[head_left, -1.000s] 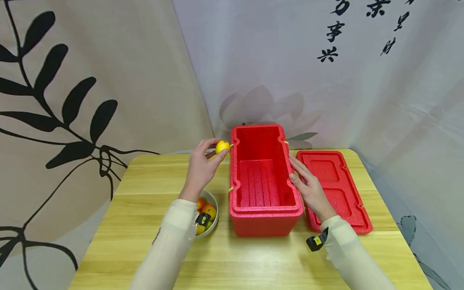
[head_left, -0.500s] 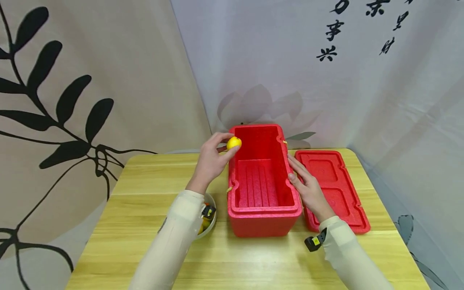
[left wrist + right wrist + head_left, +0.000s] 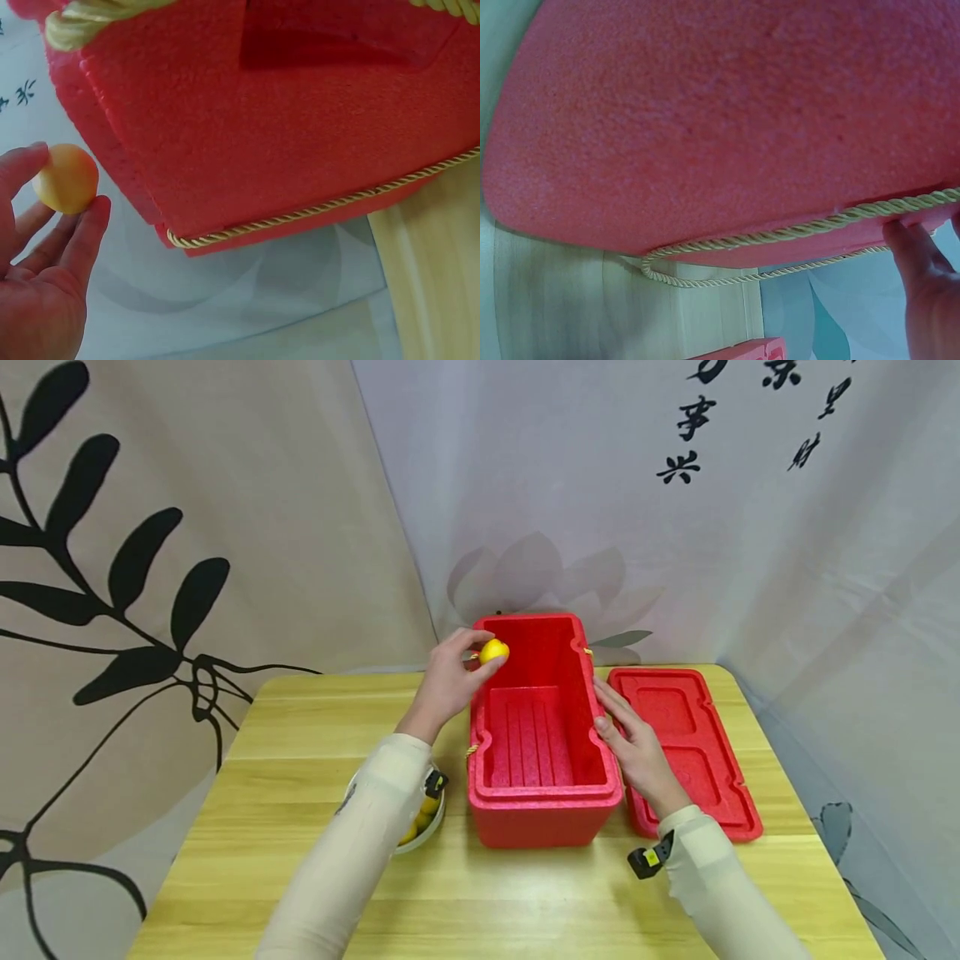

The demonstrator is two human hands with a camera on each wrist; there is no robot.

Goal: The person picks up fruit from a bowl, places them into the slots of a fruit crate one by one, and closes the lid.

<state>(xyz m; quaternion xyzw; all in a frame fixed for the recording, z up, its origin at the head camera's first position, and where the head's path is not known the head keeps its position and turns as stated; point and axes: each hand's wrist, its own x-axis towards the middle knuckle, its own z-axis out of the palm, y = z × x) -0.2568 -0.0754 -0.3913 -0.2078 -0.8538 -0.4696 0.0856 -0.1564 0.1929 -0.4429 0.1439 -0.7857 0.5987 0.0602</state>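
Between the fingertips and thumb of my left hand [image 3: 448, 683] is a small round yellow fruit [image 3: 494, 652], pinched above the far left rim of the red foam box [image 3: 540, 825]. The left wrist view shows the same fruit [image 3: 66, 180] with an orange tint, beside the box's outer wall [image 3: 300, 142]. The box stands without its lid, and its visible floor is bare. My right hand [image 3: 637, 753] rests along the box's right side, fingers extended. In the right wrist view its fingers [image 3: 909, 251] touch the wall by a twisted gold rope [image 3: 802, 231].
Right of the box, a red lid [image 3: 697, 760] lies flat on the wooden table [image 3: 300, 827]. A pale bowl [image 3: 435, 833] with yellow fruits [image 3: 410, 833] stands at the box's left, partly hidden under my left forearm. A printed curtain [image 3: 570, 477] hangs behind.
My left hand has carried the yellow fruit rightward and slightly up, from beside the box to over its left rim. The right hand keeps its place on the box.
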